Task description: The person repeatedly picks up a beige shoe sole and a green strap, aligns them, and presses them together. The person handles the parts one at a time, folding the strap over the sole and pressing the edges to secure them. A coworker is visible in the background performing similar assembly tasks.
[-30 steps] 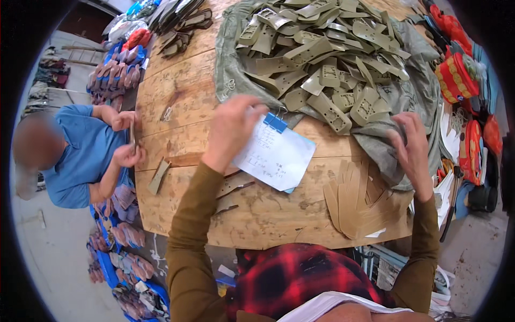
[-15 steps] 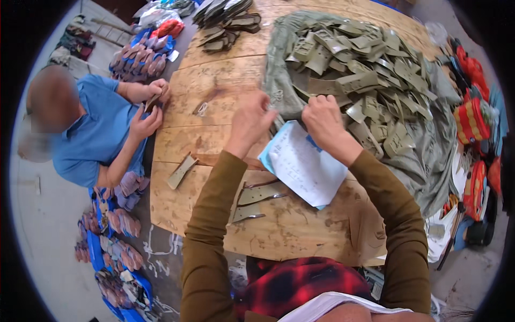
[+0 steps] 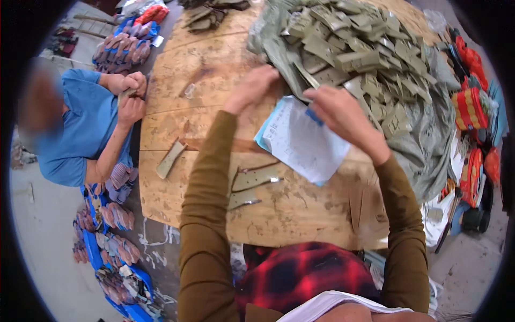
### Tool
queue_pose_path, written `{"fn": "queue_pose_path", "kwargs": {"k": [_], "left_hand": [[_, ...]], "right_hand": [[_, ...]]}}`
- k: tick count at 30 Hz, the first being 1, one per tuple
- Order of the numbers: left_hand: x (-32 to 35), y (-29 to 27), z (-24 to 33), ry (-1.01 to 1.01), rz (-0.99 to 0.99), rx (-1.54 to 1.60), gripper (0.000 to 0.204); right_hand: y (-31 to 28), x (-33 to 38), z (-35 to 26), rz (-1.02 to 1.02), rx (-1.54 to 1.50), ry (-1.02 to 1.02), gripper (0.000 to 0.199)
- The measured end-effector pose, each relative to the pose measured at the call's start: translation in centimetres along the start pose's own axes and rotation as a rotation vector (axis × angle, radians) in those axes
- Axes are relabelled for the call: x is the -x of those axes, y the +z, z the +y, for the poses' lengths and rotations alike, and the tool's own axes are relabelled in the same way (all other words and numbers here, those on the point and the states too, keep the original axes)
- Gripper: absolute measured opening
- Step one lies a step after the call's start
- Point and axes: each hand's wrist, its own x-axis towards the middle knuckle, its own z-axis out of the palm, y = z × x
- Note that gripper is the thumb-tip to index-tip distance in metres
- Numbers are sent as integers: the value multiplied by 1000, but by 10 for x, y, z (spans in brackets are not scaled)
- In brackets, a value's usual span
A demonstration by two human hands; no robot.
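Worn wooden table (image 3: pixel 177 59), grey concrete floor (image 3: pixel 48 252)

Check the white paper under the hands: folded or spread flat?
Spread flat. The white paper lies open on the wooden table; the right hand pinches its top edge.

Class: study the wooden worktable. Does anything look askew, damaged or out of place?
The sheet of paper lies crooked, partly on the heap of olive cut pieces. The wooden table is stained and scuffed. A few pieces lie stray near the front edge.
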Motion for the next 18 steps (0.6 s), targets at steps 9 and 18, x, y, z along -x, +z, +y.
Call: {"fn": "queue_pose_path", "kwargs": {"k": [9,18], "left_hand": [[93,-5,81,-516,-112,150,33],[158,-25,97,-580,135,146,41]], "right_hand": [[-91,120,-47,222,0,435,16],[-76,253,-106,123,118,567,17]]}}
